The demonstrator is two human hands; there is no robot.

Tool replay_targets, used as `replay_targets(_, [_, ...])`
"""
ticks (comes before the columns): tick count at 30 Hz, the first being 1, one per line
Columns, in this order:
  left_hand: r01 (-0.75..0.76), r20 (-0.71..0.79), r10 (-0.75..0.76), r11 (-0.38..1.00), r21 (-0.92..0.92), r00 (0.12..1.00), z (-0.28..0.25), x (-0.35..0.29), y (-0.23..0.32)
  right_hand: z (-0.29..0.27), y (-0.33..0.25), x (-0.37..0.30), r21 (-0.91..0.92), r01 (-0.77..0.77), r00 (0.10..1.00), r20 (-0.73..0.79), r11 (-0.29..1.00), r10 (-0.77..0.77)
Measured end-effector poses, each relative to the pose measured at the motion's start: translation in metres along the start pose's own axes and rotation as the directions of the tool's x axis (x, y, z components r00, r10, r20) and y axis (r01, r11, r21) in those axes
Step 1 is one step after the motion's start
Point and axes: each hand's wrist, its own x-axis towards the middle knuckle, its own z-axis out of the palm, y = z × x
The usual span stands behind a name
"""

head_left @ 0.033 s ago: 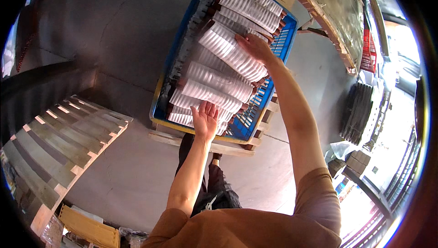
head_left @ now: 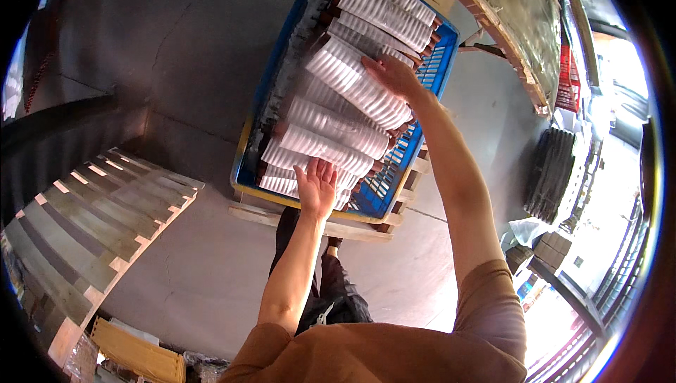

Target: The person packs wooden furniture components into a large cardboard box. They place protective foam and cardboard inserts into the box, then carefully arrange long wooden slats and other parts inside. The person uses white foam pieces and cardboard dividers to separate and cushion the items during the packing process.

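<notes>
A blue plastic crate (head_left: 445, 77) holds several white ribbed cylinders with brown ends, laid side by side across it. My right hand (head_left: 396, 77) is against the upper side of a slanted ribbed cylinder (head_left: 358, 84); its thumb is stretched out and some fingertips are hidden. At the crate's near end, my left hand (head_left: 318, 187) is turned palm up with fingers spread, touching the lower ribbed cylinders. Between the hands lie two more ribbed cylinders, an upper one (head_left: 338, 127) and a lower one (head_left: 327, 151).
Under the crate is a wooden pallet (head_left: 338, 229). Another slatted pallet (head_left: 91, 221) stands at the left. A large wooden-edged panel (head_left: 493, 27) rises at the far right, near a dark stack (head_left: 553, 175). A yellowish board (head_left: 137, 351) lies at the lower left.
My right hand and the slanted cylinder beside it have shifted very slightly left. My left hand stays where it was.
</notes>
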Motion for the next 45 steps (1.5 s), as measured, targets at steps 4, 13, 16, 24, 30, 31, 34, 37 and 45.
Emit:
replay_targets(4, [0.013,0.071,-0.013,1.0,-0.011,0.997,0.004,0.007,0.002,-0.013,-0.016,-0.014,0.088,0.033,0.984,0.171,0.996,-0.047])
replay_targets(13, [-0.002,0.156,0.014,0.997,-0.073,0.988,0.011,0.003,0.008,0.033,-0.023,-0.053,0.321,0.034,0.991,0.114,0.946,-0.074])
replay_targets(16, [0.097,0.22,-0.069,0.988,-0.119,0.973,0.001,0.01,0.019,0.008,-0.048,-0.067,0.376,-0.139,0.931,0.365,0.916,-0.008])
replay_targets(24, [0.143,0.313,-0.105,0.985,-0.099,0.944,0.001,-0.004,0.02,0.061,-0.042,-0.082,0.266,0.075,0.954,0.26,0.961,-0.146])
replay_targets(30, [0.193,0.349,-0.134,0.971,-0.14,0.927,-0.025,-0.006,0.023,0.075,-0.06,-0.109,0.31,0.157,0.952,0.206,0.938,-0.228])
replay_targets(31, [0.209,0.364,-0.146,0.968,-0.14,0.92,-0.03,-0.005,0.023,0.078,-0.061,-0.112,0.294,0.189,0.951,0.184,0.937,-0.249])
replay_targets(34, [0.235,0.439,-0.154,0.963,-0.135,0.885,-0.04,-0.001,0.027,0.084,-0.063,-0.126,0.226,0.242,0.953,0.129,0.944,-0.275])
replay_targets(37, [0.242,0.474,-0.148,0.96,-0.143,0.868,-0.039,-0.005,0.031,0.088,-0.069,-0.149,0.255,0.271,0.957,0.036,0.928,-0.289])
replay_targets(45, [0.231,0.422,-0.189,0.972,-0.051,0.887,-0.079,-0.019,0.046,0.089,-0.117,-0.238,0.159,0.397,0.906,-0.227,0.904,-0.358])
